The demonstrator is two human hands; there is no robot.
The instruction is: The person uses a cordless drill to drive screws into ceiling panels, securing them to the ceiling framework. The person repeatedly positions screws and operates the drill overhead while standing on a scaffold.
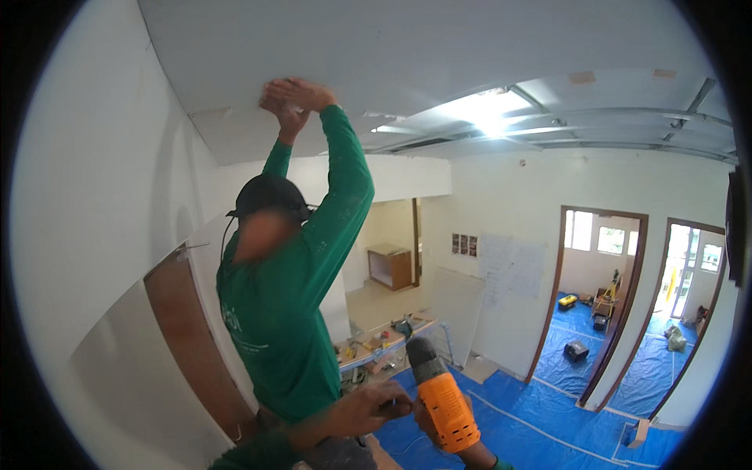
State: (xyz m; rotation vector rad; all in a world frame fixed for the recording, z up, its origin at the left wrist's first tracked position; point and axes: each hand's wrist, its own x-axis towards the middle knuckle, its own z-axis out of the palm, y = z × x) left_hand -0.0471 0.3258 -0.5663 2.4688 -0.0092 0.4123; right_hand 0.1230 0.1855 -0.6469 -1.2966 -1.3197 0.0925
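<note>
Gripping an orange drill (445, 407), right hand (450, 442) closed on its handle; left hand (376, 406) pinches the chuck. Co-worker's hands (294, 98) brace ceiling board (376, 55); it could sag.

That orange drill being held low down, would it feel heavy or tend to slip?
The orange drill looks chunky against the right hand under it, so probably weighty. Its hard body seems rigid. The left hand also touches it, suggesting two-handed handling helps.
</note>
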